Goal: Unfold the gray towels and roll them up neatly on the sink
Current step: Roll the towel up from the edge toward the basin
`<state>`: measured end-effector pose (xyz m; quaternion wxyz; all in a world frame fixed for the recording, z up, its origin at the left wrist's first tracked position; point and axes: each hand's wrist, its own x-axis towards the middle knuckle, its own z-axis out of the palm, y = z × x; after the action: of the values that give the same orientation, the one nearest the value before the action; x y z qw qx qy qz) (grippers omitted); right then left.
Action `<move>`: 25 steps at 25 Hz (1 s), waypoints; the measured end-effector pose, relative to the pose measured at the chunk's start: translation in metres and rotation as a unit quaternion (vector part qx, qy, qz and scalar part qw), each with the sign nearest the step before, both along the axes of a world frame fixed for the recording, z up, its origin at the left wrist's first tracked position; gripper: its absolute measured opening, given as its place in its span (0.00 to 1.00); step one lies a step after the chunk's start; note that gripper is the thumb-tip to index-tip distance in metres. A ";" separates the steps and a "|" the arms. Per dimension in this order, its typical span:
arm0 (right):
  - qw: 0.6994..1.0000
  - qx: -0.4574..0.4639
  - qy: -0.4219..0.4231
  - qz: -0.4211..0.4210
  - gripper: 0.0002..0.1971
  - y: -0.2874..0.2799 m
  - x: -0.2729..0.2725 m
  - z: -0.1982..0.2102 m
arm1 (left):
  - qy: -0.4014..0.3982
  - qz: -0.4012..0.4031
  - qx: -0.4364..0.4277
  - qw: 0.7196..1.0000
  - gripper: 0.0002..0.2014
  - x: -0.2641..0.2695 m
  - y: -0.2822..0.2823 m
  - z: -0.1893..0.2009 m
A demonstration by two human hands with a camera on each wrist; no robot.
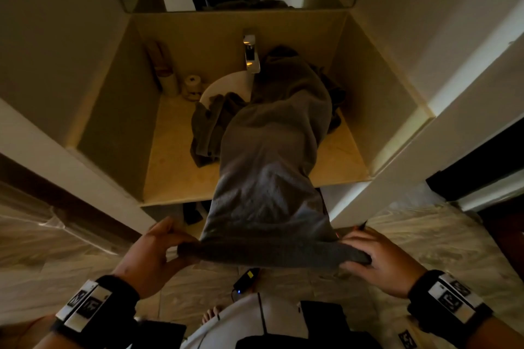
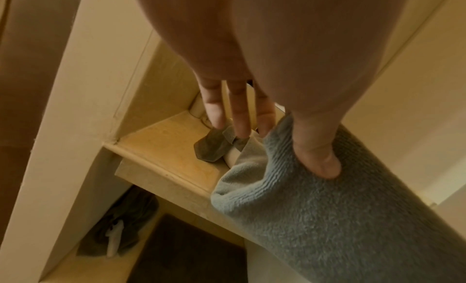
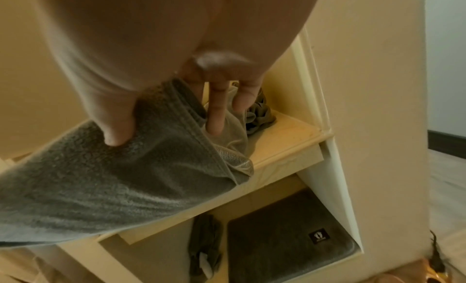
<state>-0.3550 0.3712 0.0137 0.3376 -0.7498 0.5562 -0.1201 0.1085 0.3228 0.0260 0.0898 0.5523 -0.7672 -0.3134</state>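
Gripped at its near end: gray towel (image 1: 269, 167), pinched at one corner by left hand (image 1: 150, 258) and at the other by right hand (image 1: 380, 261), near hem turned into a first roll off the counter's (image 1: 175, 167) front edge, far end draped over the sink (image 1: 224, 85) beside a crumpled second towel (image 1: 209, 127). From the left wrist, thumb (image 2: 320, 159) pressed on the pile, fingers (image 2: 239, 116) straight beyond; from the right wrist, thumb (image 3: 113, 126) likewise on the cloth by the hem. Rolling apparently just begun; next, probably even turns toward the sink, edges kept aligned.
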 end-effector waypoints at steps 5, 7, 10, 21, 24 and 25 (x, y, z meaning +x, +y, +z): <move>0.991 0.065 -0.084 -0.084 0.19 0.004 0.002 0.004 | 0.050 0.015 0.039 0.998 0.17 -0.001 0.003 0.003; 0.984 0.083 -0.117 -0.106 0.20 0.005 0.001 -0.001 | 0.066 0.039 0.054 0.996 0.16 0.000 0.003 -0.001; 0.978 0.088 -0.140 -0.128 0.27 0.007 0.001 -0.011 | 0.099 0.086 0.057 0.990 0.19 -0.001 0.006 -0.004; 0.888 0.199 -0.293 -0.292 0.19 0.008 0.015 -0.026 | 0.144 0.193 0.231 0.943 0.06 -0.002 0.007 -0.024; 0.842 0.244 -0.304 -0.373 0.11 0.005 0.023 -0.030 | 0.200 0.244 0.274 0.908 0.04 -0.009 0.005 -0.026; 0.820 0.258 -0.318 -0.399 0.11 0.003 0.026 -0.031 | 0.208 0.245 0.274 0.907 0.03 -0.014 0.004 -0.025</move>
<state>-0.3288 0.3746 -0.0169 0.5994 -0.2676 0.6795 -0.3278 0.0949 0.3270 0.0007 0.1666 0.6482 -0.4557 -0.5868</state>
